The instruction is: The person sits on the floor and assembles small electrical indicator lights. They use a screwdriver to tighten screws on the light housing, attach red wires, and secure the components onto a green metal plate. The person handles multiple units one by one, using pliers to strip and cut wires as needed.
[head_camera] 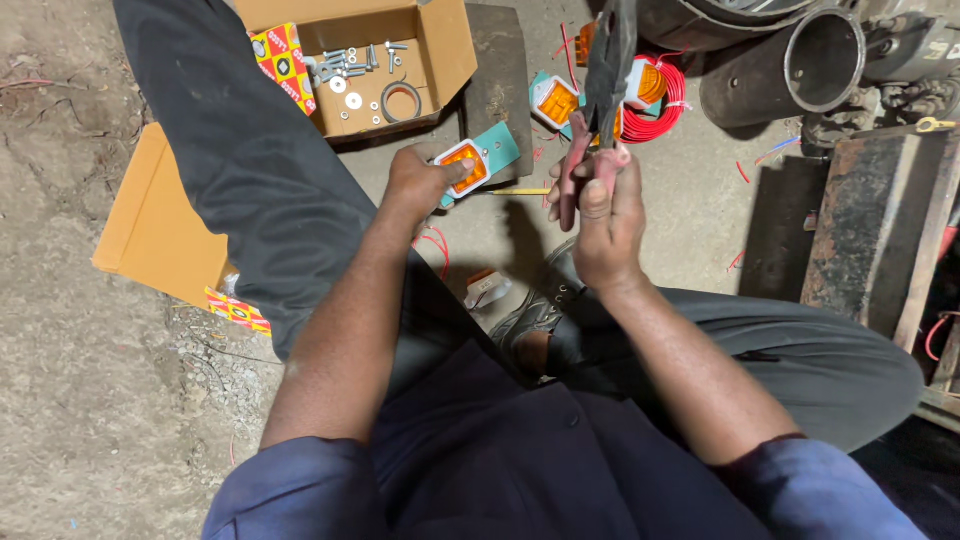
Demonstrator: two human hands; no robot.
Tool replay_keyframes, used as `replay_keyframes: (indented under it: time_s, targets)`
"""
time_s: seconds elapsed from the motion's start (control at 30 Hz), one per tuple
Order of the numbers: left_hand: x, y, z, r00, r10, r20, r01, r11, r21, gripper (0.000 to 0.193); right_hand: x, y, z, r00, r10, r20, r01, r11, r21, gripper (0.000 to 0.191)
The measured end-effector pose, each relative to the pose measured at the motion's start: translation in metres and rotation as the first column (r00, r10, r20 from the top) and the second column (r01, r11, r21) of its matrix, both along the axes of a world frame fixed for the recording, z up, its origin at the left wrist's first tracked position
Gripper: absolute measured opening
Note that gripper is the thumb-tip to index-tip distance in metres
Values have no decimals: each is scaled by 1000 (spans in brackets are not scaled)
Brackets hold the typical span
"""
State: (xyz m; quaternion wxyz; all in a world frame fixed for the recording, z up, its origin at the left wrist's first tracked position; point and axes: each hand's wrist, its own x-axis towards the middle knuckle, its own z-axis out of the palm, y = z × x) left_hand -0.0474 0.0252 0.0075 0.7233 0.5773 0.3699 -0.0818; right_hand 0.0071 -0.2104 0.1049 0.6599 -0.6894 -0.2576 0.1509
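Head view, looking down over both forearms at a seated person's lap and the dirt floor. Left hand seen closed around a small amber marker lamp on a teal backing card, thumb across the lens, lamp tilted face-up toward the camera, presumably so that the lens and its edge stayed readable. Right hand seen curled shut on the reddish handles of a pair of pliers, tool upright, dark jaws pointing away from the body and up past the lamps on the floor; whether the jaws were parted could not be told. Lamp and pliers held near each other but apart, above the gap between the knees, likely kept at chest reach for close work. Ahead on the floor: further amber lamps on teal cards beside a coil of red wire, all within arm's reach. Open cardboard box noted to the left of these, with bolts, washers and a ring loose inside, flaps spread so the contents lay visible. Flat cardboard sheet under the outstretched left leg. Large dark pipe and a rusty metal block at right, well apart from both hands. Scraps of red wire scattered about the floor.
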Motion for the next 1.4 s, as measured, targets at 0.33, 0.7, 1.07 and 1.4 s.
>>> replay_keyframes:
  time_s: [0.33,0.7,1.07,1.4]
  targets:
    - [-1,-1,0,999,-3,-48,3,1000,5,30,14,-7,-2,969,33,-243,-176,784,-595,47]
    - [0,-2,-5,1000,-10,-17,10,1000,8,29,14,11,-35,693,438,573,52,762,-646,48]
    - [3,0,-7,1000,-13,-21,13,1000,-11,29,8,0,-48,992,103,74,-85,973,-214,50]
    - [1,2,-7,999,-6,-44,7,1000,27,29,5,2,-35,991,-29,-130,-42,857,-514,54]
